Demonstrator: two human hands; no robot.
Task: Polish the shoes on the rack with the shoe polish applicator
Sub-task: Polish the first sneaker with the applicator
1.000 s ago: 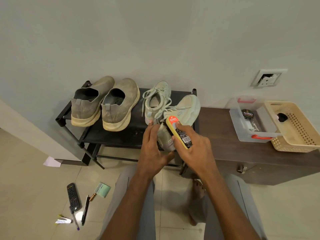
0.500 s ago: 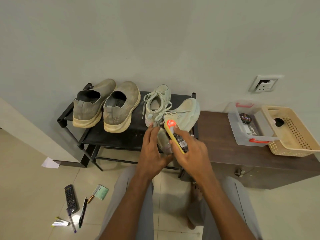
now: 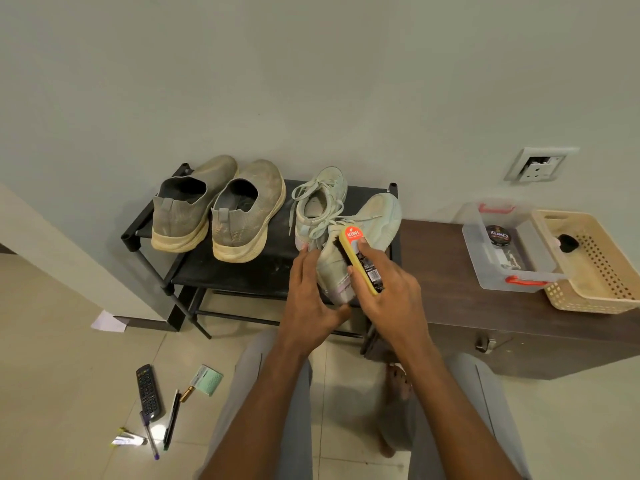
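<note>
Black metal shoe rack (image 3: pixel 221 271) against a pale wall.
Left hand (image 3: pixel 308 299) steadies the pale-green laced sneaker (image 3: pixel 360 230); right hand (image 3: pixel 391 296) fingers clench the yellow polish applicator (image 3: pixel 358 259), now slid farther along it.

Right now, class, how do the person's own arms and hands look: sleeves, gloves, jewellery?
Both forearms are bare, with no sleeves in view. The left hand and right hand wear no gloves; no rings, watch or wristbands show. Grey trousers cover the legs below.
</note>
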